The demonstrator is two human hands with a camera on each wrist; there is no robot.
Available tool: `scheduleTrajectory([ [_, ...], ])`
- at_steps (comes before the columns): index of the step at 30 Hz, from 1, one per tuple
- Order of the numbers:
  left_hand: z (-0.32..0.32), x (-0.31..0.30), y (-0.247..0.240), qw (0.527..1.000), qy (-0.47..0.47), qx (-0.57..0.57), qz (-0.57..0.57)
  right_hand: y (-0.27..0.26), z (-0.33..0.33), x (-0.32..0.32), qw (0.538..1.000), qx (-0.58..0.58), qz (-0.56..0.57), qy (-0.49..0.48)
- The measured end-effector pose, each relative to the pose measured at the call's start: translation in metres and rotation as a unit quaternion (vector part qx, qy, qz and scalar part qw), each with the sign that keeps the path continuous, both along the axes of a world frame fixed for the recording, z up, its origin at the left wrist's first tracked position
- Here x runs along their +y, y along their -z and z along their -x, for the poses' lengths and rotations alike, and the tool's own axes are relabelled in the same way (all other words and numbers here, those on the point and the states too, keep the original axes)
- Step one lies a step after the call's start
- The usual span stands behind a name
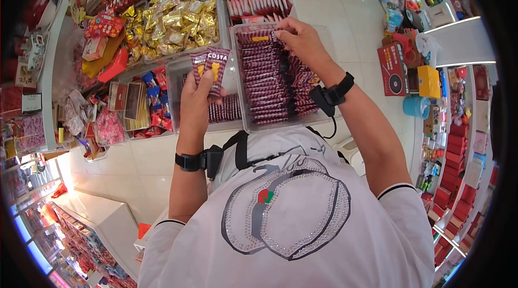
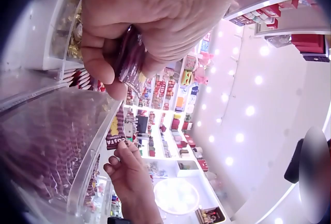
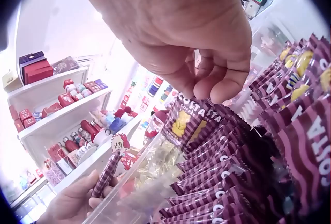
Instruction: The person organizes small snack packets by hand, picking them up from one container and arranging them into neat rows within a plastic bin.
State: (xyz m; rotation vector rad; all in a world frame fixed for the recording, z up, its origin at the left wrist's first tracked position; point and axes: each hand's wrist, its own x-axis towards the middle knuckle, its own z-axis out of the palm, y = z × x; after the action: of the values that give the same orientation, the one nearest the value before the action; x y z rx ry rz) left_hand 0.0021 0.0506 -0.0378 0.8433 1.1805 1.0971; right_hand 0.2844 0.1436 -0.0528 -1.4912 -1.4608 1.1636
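Note:
My left hand grips small purple-striped COSTA packets that stick up between thumb and fingers, left of a clear plastic box. Rows of the same packets stand on edge inside that box. At its far end, my right hand pinches the top of a COSTA packet with thumb and fingertips. That packet's yellow bear print faces the right wrist camera. In the left wrist view the pinched packet shows at the box's rim, below the left hand's packet.
A tub of gold-wrapped sweets lies beyond the left hand. Another clear tub with purple packets sits under that hand. Pink-and-white packets fill a tub behind the box. Stocked shelves stand at the right.

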Motion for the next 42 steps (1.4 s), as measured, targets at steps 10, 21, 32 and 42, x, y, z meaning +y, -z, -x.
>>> scheduleTrajectory([
  [10,0.0,-0.001,0.005,1.0,0.006,-0.009,-0.002,0.014,0.002,0.002,0.999,-0.036,-0.026,-0.002],
  [21,0.001,-0.001,0.004,1.0,0.013,0.001,0.006,0.007,0.008,-0.002,0.998,-0.06,-0.02,0.028],
  [32,0.0,-0.002,0.003,1.0,0.016,0.002,0.011,0.001,0.012,0.001,0.998,-0.062,-0.01,0.024],
  [42,-0.004,-0.005,-0.002,1.0,0.013,0.011,0.002,-0.009,0.006,-0.004,0.998,-0.05,-0.022,0.016],
])
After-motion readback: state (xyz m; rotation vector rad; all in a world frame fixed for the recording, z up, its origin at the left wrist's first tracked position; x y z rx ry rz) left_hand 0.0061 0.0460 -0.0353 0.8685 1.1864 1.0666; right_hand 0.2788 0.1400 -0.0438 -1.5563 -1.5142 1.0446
